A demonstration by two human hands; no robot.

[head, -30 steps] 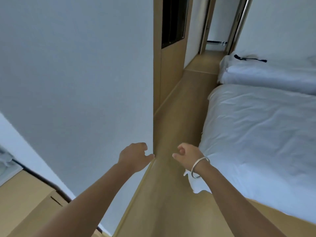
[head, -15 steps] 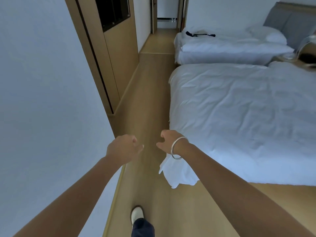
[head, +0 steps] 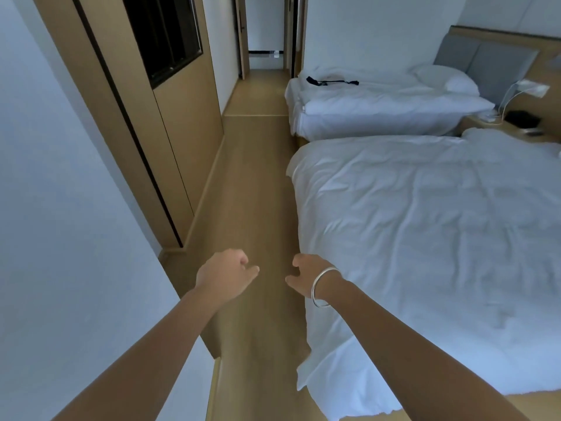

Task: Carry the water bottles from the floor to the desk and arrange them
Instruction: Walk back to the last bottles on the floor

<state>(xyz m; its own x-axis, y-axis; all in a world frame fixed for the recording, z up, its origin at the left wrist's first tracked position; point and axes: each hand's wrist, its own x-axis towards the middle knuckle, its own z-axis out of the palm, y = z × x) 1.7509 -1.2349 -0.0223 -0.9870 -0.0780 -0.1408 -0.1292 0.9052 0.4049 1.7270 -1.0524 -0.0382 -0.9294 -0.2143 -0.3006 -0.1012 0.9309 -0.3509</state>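
Hands, left (head: 223, 273) and right (head: 306, 276), loosely curled, hold nothing above floor (head: 252, 183).

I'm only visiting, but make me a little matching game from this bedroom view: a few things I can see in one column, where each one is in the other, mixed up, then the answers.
Things:
1. bracelet
2. black strap
3. pillow
4. dark panel

Places:
A. in the wooden wall unit on the left
B. on the right wrist
C. at the head of the far bed, by the grey headboard
D. lying on the far bed's cover, near its foot

Pairs: 1-B, 2-D, 3-C, 4-A
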